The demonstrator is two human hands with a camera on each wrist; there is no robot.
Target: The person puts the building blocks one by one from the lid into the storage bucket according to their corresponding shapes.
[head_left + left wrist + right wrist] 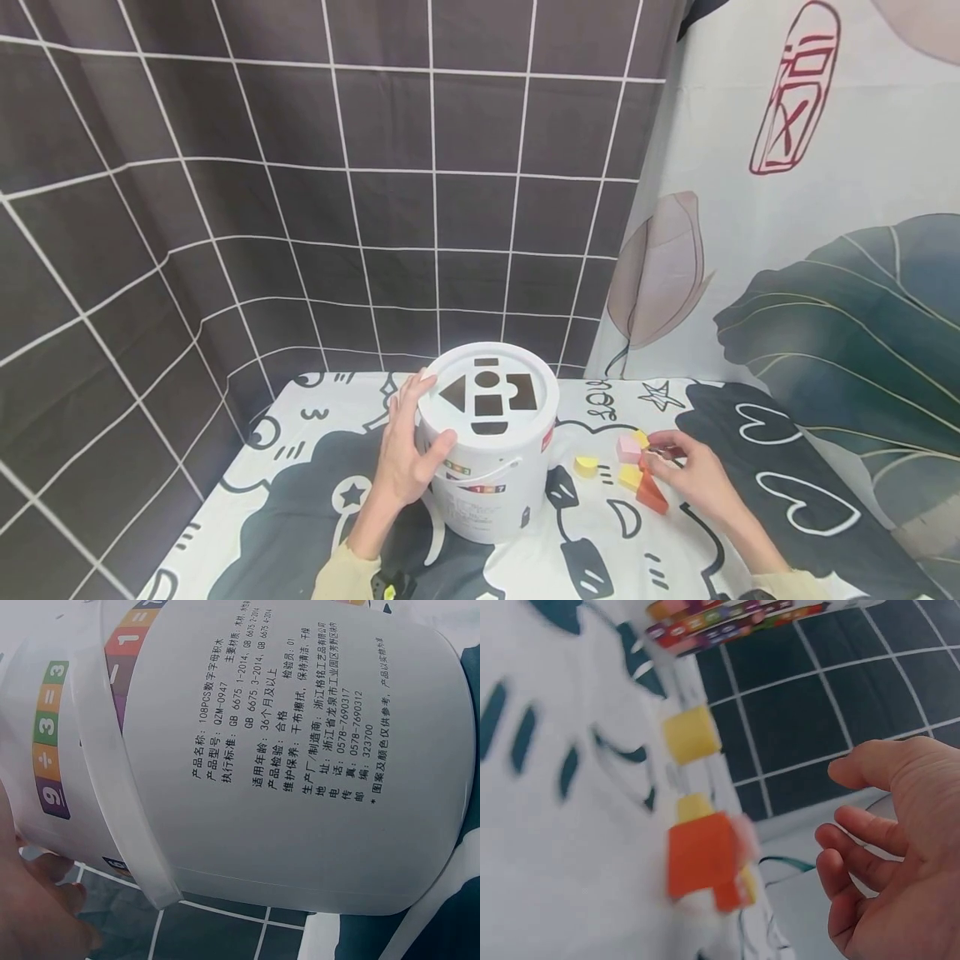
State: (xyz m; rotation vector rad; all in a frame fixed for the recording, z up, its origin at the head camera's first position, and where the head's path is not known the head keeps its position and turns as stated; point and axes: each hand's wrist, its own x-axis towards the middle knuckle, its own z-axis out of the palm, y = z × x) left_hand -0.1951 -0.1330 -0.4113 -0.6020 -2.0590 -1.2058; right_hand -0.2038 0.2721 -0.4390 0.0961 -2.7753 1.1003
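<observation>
Bucket point(487, 504), single, against spread left fingers point(408, 396); relaxed, empty right fingers point(870, 830) near three yellow blocks point(586, 467), one pink point(628, 450).

Black print point(289, 712) marked a white bucket point(300, 847), whose handle point(120, 776) crossed from eleven to seven o'clock; coloured number squares point(49, 724) sat at nine, and the left hand point(34, 904) showed at eight.

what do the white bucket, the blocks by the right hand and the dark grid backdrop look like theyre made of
White bucket: likely plastic, smooth with a soft sheen and a moulded-looking handle.
Blocks: probably painted wood, matte, solid-looking and evenly coloured, though plastic is possible.
Dark grid backdrop: seemingly matte fabric, since its lines ripple and bend.
</observation>
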